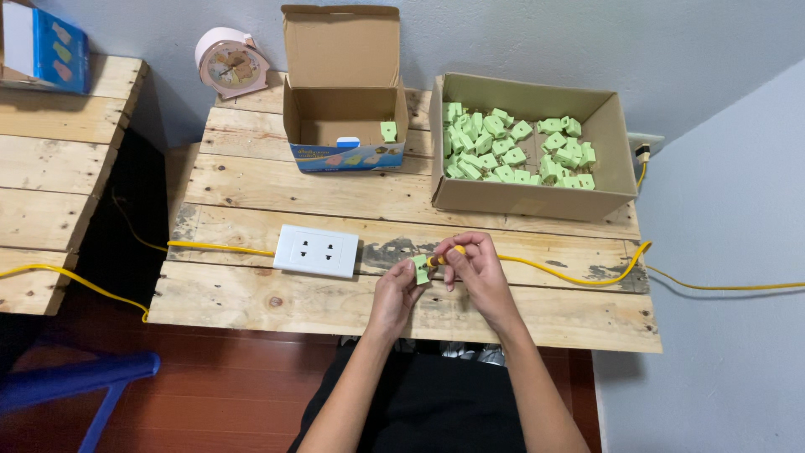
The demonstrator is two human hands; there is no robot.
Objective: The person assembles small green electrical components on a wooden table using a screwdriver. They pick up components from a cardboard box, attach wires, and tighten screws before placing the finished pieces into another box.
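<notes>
green plastic plug adapter [420,269] pinched in left hand [394,294] fingers, held over the counter [277,298] front edge, at 3 o'clock of the white socket plate [316,250]. right hand [480,270] fingers pinch a yellow-handled tool [444,256] against it. judged light, rigid, smooth; best gripped on flat sides. box of green adapters [537,197] at 1 o'clock.

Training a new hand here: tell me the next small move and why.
Probably seat the screwdriver tip squarely into the green plug: the left hand pinches the plug, the right hand holds the tool against it, both above the wooden table.
</notes>
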